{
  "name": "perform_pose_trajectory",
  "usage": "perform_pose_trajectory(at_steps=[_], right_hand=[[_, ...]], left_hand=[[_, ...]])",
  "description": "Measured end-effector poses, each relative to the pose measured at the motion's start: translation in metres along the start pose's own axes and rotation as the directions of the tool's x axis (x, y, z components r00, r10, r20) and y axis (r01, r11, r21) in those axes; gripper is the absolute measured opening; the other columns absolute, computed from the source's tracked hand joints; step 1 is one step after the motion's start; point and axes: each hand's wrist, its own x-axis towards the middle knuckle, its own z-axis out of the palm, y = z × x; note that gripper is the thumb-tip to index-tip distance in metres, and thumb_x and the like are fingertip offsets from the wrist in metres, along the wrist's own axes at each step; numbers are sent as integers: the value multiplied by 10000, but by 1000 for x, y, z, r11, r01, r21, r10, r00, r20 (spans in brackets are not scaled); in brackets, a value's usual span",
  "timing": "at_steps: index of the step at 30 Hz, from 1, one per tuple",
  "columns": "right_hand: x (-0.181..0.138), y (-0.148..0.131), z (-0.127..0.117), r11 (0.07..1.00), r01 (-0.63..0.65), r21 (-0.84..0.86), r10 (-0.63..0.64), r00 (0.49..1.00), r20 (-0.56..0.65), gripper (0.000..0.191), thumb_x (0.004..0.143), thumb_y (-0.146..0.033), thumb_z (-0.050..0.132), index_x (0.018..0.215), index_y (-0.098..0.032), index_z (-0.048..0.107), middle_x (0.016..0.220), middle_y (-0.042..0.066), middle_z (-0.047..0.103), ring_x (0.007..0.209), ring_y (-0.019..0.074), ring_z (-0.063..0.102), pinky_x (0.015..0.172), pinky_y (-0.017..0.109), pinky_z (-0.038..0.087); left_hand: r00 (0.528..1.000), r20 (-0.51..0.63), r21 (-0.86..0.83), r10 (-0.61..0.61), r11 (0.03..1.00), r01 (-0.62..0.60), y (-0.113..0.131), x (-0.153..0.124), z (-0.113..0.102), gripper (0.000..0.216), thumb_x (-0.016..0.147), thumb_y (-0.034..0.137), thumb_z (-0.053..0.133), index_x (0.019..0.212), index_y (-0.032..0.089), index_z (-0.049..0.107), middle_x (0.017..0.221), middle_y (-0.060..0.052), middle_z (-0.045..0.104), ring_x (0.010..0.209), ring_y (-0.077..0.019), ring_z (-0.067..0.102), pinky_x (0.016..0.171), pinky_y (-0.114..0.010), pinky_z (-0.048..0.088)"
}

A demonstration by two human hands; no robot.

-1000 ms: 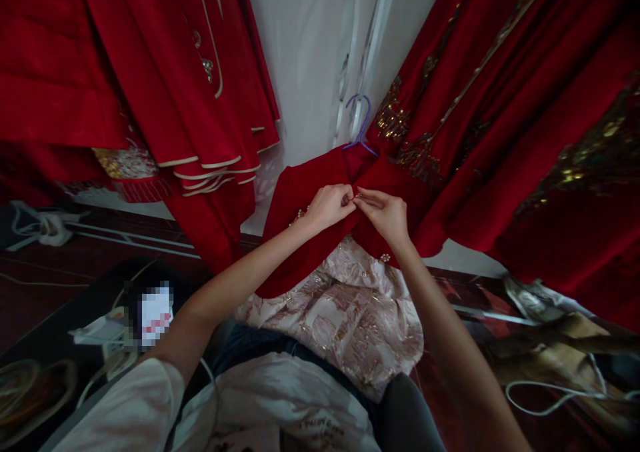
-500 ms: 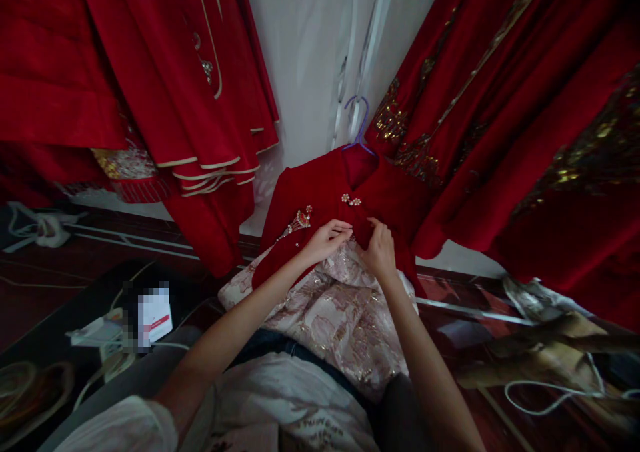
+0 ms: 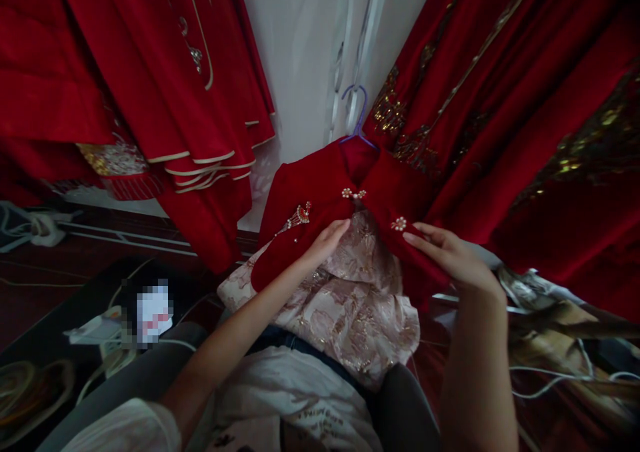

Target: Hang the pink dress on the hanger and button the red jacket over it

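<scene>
A red jacket [image 3: 315, 179] hangs in front of me on a purple hanger [image 3: 359, 122]. Its collar clasp [image 3: 354, 194] of pearly beads is fastened, and below it the two front panels part. My right hand [image 3: 453, 255] pinches the right panel's edge between thumb and fingers, beside a beaded flower fastener [image 3: 399, 224], and holds it out to the right. My left hand [image 3: 327, 241] is closed at the left panel's edge, its fingertips partly hidden. A jewelled brooch [image 3: 301, 213] with hanging beads sits on the left panel. Under the jacket shows a pale pink brocade garment [image 3: 345, 305] with gold threads.
Red garments [image 3: 165, 105] hang at the left, and more red ones with gold sequins [image 3: 570, 159] hang at the right. A phone [image 3: 154, 313] with a lit, blurred screen and white cables lie at lower left. White cord [image 3: 545, 392] lies at lower right.
My right hand has moved right from the middle, drawing the right front panel open and baring the brocade and flower fastener. My left hand has stayed near the left panel.
</scene>
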Motion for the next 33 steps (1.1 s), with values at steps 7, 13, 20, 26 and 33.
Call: perform_pose_trajectory(at_steps=[7, 13, 20, 26, 33], right_hand=[[-18, -50, 19, 993, 6, 116, -34, 972, 234, 526, 849, -496, 613, 1318, -263, 566, 1167, 116, 681, 1048, 260, 662, 812, 414, 603], [0, -35, 35, 994, 49, 100, -64, 986, 152, 433, 854, -477, 597, 1206, -226, 613, 1118, 105, 685, 1000, 217, 669, 741, 339, 614], [31, -9, 91, 991, 131, -10, -131, 991, 1, 406, 742, -489, 699, 1014, -205, 599, 871, 45, 627, 721, 159, 621, 546, 294, 576], [39, -7, 122, 965, 203, -166, -234, 953, -192, 396, 722, -463, 716, 958, -207, 527, 800, 29, 613, 655, 159, 607, 597, 307, 529], [42, -2, 117, 979, 183, -89, -198, 953, -230, 255, 752, -316, 659, 947, -201, 542, 779, 26, 646, 705, 165, 635, 655, 305, 526]], left_hand=[[987, 138, -131, -80, 986, 98, 14, -16, 7, 763, 843, 783, 164, 1074, 229, 634, 1015, -90, 715, 911, -207, 677, 801, -352, 546], [996, 2, -265, -85, 961, 82, 16, -23, 0, 627, 885, 684, 245, 1131, 226, 596, 1039, -82, 714, 960, -208, 670, 793, -338, 535], [985, -153, -220, -76, 975, 41, 2, -26, -2, 373, 839, 533, 512, 940, 190, 617, 1005, -69, 701, 939, -189, 662, 720, -276, 547], [965, -264, -121, -6, 992, -27, 0, -27, -8, 451, 780, 600, 584, 765, 150, 608, 799, -61, 685, 759, -171, 671, 663, -284, 572], [959, -248, 123, 139, 986, -111, 1, -11, -44, 311, 737, 462, 692, 810, 159, 682, 793, -26, 694, 687, -138, 649, 679, -289, 574]])
